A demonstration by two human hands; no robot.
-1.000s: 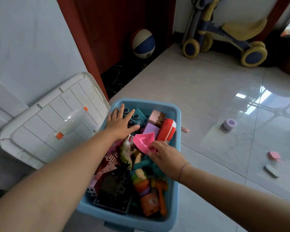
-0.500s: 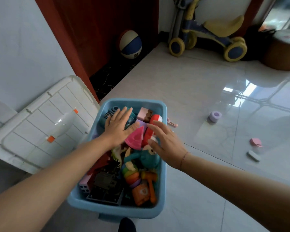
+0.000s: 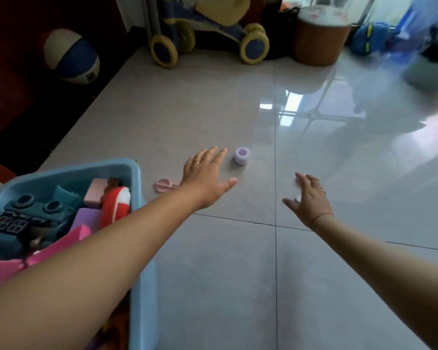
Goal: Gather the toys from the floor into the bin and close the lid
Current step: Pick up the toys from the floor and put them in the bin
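As the person reaches forward, left hand (image 3: 208, 176) spreads wide, purple ring (image 3: 242, 155) just past its fingertips (image 3: 221, 151); right hand (image 3: 310, 198) splayed likewise; bin (image 3: 135, 173) beside left forearm.

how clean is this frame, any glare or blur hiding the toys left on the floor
Head view: window glare reflects off the glossy floor right of centre. Head view: the far right edge is smeared by motion blur and unreadable. Head view: the purple ring and pink piece by the left hand are soft but legible, and the right hand covers whatever lies beneath it.
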